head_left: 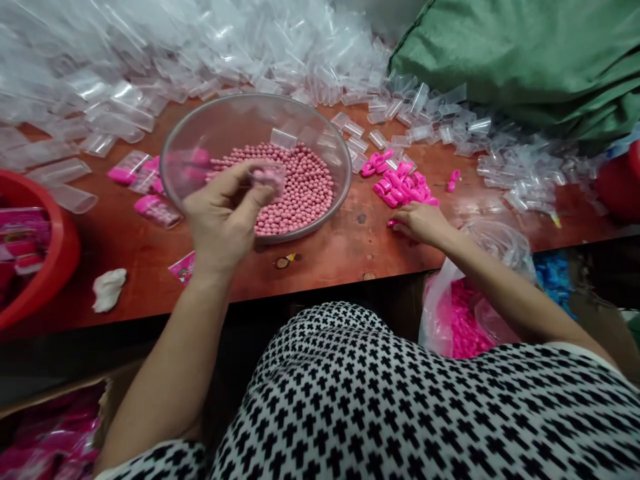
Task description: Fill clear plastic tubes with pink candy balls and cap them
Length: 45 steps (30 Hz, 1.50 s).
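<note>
My left hand (225, 207) pinches a small clear plastic tube (270, 175) with pink beads inside, held over the near left side of a bowl. This translucent grey bowl (345, 167) holds many round pink beads (300, 200), and another clear tube (284, 139) lies on them. My right hand (420, 223) reaches down at the near edge of a pile of bright pink plastic caps (403, 183). Its fingers are bent, with a pink cap (391, 224) at the fingertips. Several filled tubes with pink caps (157, 210) lie left of the bowl.
Clear empty tubes (125, 107) heap along the table's back. A red basin (70, 253) with pink packets stands left, near a crumpled white lump (109, 290). A green cloth sack (515, 60) is at the back right. A bag of pink caps (467, 327) sits below the wooden table's edge (320, 283).
</note>
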{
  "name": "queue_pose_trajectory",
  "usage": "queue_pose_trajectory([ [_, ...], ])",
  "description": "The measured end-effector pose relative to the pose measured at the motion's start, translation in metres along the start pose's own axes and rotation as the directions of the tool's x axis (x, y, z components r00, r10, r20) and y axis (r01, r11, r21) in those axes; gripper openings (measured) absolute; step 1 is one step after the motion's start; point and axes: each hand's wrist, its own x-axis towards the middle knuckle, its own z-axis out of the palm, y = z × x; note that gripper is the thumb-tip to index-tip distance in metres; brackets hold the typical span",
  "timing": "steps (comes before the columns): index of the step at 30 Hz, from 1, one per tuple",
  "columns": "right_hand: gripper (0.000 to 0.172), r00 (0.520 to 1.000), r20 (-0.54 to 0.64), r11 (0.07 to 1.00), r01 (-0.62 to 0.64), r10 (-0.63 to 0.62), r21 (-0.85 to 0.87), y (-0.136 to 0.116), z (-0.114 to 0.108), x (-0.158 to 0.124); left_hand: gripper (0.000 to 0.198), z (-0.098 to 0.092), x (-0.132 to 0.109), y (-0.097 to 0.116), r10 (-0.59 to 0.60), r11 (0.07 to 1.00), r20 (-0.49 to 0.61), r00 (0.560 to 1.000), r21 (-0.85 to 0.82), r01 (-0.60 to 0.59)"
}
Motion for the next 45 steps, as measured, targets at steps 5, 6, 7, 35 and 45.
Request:
queue_pose_trajectory([
  [5,0.025,0.986,-0.081,0.969,-0.128,0.148,0.212,-0.021,0.013,0.018,0.026,0.02,-0.054,0.03,-0.131,0.977,0.089,0.987,-0.158,0.143],
  [6,0.023,0.975,-0.106,0.928,-0.15,0.196,0.342,-0.025,0.015,0.021,0.025,0.024,-0.065,0.03,-0.176,0.963,0.145,0.974,-0.178,0.201],
  [7,0.022,0.963,-0.102,0.864,-0.175,0.251,0.472,-0.03,0.018,0.024,0.026,0.028,-0.076,0.026,-0.229,0.945,0.201,0.952,-0.188,0.268],
  [35,0.036,0.977,-0.179,0.741,0.206,-0.117,0.639,-0.112,-0.005,0.007,0.032,0.038,-0.115,-0.058,-0.335,0.931,0.231,0.914,-0.066,0.358],
  [45,0.023,0.882,-0.251,0.775,0.471,-0.399,0.42,-0.133,0.012,0.01,0.023,0.04,-0.123,-0.061,-0.246,0.969,0.181,0.952,0.009,0.249],
])
